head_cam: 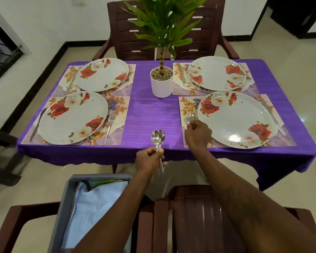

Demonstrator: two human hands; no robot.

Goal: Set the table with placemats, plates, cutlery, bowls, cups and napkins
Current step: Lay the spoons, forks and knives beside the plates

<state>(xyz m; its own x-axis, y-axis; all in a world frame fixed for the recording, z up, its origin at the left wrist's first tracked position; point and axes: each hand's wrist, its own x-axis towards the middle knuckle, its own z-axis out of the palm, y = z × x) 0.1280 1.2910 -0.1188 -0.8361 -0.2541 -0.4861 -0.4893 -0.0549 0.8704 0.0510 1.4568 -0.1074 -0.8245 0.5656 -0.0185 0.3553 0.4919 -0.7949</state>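
Several floral placemats, each under a white rose-patterned plate, lie on the purple tablecloth (150, 114). My right hand (197, 134) holds a spoon (190, 118) over the near right placemat (187, 105), just left of the near right plate (237, 119). My left hand (149, 157) grips a bunch of spoons (158, 137) upright above the table's front edge. A knife (274, 117) lies right of the near right plate. The near left plate (72, 117) has a fork (110, 125) on its right and a knife (37, 125) on its left.
A potted plant (161, 82) in a white pot stands at the table's centre. A grey bin (69, 207) with light blue cloth sits on a brown chair at the lower left. Another brown chair (199, 216) is below my right arm, and two more stand behind the table.
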